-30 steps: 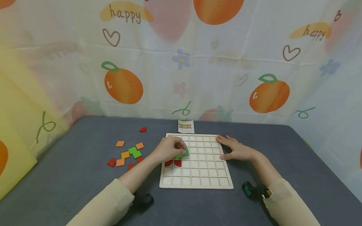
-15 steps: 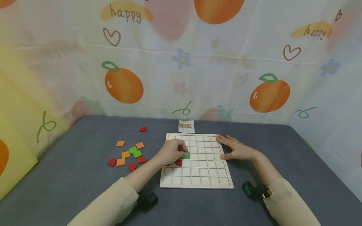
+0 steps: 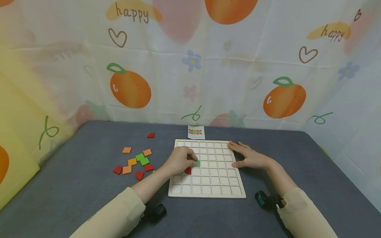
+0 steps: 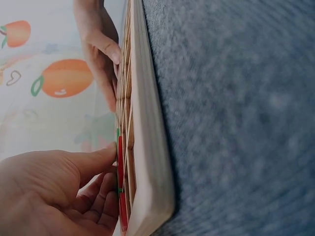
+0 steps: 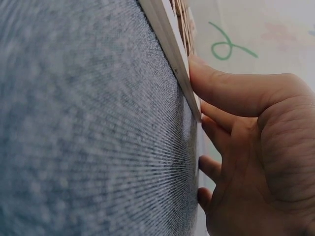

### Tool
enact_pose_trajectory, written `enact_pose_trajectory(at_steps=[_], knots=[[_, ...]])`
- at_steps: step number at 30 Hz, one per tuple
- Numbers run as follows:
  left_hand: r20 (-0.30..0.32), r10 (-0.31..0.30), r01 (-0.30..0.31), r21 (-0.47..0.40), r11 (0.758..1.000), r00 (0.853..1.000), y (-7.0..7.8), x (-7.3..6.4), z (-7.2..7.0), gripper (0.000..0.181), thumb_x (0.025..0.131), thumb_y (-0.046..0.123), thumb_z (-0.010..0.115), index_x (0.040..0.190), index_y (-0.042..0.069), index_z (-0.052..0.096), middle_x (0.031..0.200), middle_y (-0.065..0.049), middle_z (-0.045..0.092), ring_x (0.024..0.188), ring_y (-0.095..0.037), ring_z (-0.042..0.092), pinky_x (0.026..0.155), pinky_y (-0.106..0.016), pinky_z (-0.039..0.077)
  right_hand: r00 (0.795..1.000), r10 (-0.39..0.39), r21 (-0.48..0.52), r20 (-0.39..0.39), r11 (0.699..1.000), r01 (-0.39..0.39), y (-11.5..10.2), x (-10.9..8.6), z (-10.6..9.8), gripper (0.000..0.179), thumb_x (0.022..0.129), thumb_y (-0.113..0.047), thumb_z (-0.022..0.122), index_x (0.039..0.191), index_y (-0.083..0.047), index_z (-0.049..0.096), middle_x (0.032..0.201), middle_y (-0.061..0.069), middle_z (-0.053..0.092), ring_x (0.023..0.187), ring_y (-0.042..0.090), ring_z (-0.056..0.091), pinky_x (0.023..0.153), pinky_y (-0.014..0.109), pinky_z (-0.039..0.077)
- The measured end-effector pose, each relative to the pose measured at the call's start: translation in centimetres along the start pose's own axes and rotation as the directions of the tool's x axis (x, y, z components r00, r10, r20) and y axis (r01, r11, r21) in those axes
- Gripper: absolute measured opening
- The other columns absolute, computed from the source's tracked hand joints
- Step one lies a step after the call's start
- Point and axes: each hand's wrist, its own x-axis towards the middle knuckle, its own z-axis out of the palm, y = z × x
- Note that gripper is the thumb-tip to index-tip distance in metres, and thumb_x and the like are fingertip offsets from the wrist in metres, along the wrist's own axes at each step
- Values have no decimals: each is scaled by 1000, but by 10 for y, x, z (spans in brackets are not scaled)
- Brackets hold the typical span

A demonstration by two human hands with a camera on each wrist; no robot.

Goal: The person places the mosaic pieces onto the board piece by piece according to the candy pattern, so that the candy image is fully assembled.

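A pale wooden grid board [image 3: 208, 190] lies on the table. My left hand [image 3: 181, 159] is over its left part, fingers curled, thumb and fingertips at a green square tile [image 3: 197, 163] that sits low in a cell. In the left wrist view the left thumb [image 4: 101, 160] meets the board's face beside red and green tiles, which lie in the grid. A red tile [image 3: 188, 171] shows just below this hand; tiles under the palm are hidden. My right hand [image 3: 251, 158] rests with spread fingers along the board's right edge; in the right wrist view its thumb [image 5: 221, 88] touches the rim.
Loose tiles lie left of the board: orange squares [image 3: 127, 169], green squares [image 3: 145, 161] and several red rounded pieces [image 3: 117, 170]. A small printed pattern card [image 3: 196, 132] lies behind the board. A patterned cloth [image 3: 166, 82] hangs behind the dark table [image 3: 89, 185].
The green tile has gone from tilted in my left fingers to flat in a cell. My left hand shifted slightly right, then held still. The right hand stayed at the board's edge.
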Motion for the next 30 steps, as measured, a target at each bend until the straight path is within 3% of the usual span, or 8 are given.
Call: enact_pose_trajectory(at_steps=[11,18,23,30], knots=[[-36,-15,17,41,999,999,6,-1,2,5,82,5,76,87,5,76,79,-6,73,71,-10,63,63,-20,49,1000,4,-2,-4,1000,-4,1,1,0,91,89,-38,70,158,-8,19,167,18,7,151,50,-8,111,78,-3],[7,-5,5,43,999,1000,7,-2,-6,10,84,5,74,94,5,74,86,-5,73,78,-11,64,70,-22,51,1000,-3,-7,-1,1000,3,2,1,-1,92,89,-40,70,158,-8,19,167,18,7,151,50,-8,111,78,-3],[38,-6,6,8,1000,999,6,-5,-18,16,87,10,73,102,5,74,91,-5,73,82,-11,64,75,-25,52,1000,-8,-8,-1,1000,8,2,0,-1,91,89,-40,70,158,-8,19,167,19,7,151,51,-8,111,78,-3],[-14,-70,69,-39,997,997,-9,-15,-54,24,91,15,68,112,6,71,101,-7,73,90,-16,68,79,-30,54,1000,-2,-10,1,1000,2,3,2,0,92,89,-41,69,158,-8,19,167,18,7,151,50,-9,111,78,-3]])
